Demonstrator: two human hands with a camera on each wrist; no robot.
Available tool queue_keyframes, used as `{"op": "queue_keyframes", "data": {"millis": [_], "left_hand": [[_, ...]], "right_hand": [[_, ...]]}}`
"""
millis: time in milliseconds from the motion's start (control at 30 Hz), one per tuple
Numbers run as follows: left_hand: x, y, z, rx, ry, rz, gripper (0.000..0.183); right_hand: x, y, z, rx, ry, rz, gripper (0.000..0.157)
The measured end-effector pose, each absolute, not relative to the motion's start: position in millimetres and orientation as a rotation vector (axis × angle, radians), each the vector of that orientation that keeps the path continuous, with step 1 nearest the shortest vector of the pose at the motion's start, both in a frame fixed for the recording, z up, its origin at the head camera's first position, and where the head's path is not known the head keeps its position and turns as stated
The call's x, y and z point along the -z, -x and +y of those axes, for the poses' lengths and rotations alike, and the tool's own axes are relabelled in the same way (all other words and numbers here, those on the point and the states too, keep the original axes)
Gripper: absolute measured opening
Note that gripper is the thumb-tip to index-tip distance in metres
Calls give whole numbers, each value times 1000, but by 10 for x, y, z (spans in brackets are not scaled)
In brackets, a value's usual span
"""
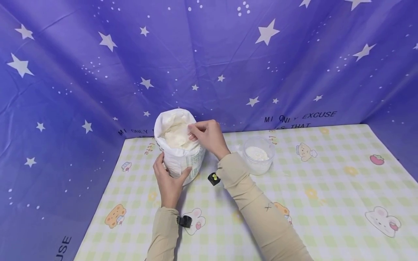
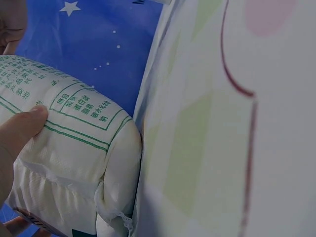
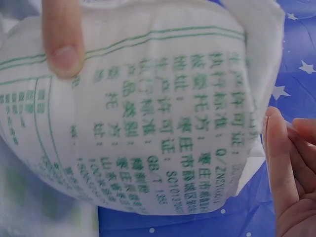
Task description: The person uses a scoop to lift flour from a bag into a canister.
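A white woven flour bag (image 1: 183, 159) with green print stands upright on the table, its top rolled open. Pale flour (image 1: 176, 136) shows inside. My left hand (image 1: 169, 179) grips the bag low on its near side, thumb across the printed face, as the left wrist view also shows. Over the right part of the bag's mouth is my right hand (image 1: 207, 136), its thumb and fingertips pinched together. Between them the right wrist view shows a bit of a thin pale thing (image 3: 291, 130); its kind cannot be told. A clear round tub (image 1: 259, 166) with white powder sits right of the bag.
A checked green-and-white tablecloth (image 1: 326, 217) with cartoon prints covers the table. Behind and at the sides hangs a blue-purple curtain (image 1: 196, 47) with white stars, close behind the bag. The right forearm passes just in front of the tub.
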State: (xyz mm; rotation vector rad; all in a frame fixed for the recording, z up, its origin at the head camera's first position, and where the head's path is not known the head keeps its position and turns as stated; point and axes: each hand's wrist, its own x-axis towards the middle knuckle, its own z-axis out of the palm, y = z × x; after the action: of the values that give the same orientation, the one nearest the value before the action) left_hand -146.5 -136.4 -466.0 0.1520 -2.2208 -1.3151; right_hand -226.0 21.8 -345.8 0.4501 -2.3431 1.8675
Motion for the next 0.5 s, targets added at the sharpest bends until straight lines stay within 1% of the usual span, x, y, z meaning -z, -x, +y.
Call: {"op": "queue_keyframes", "data": {"millis": [233,500], "left_hand": [[4671,1458,-1367,1325,-146,-2215,97],[4658,1468,-1370,1326,-134,-2200,97]], "right_hand": [[3443,2261,245,-2032,-471,-2290,22],[3493,2308,138,-2037,-469,-2346,22]]}}
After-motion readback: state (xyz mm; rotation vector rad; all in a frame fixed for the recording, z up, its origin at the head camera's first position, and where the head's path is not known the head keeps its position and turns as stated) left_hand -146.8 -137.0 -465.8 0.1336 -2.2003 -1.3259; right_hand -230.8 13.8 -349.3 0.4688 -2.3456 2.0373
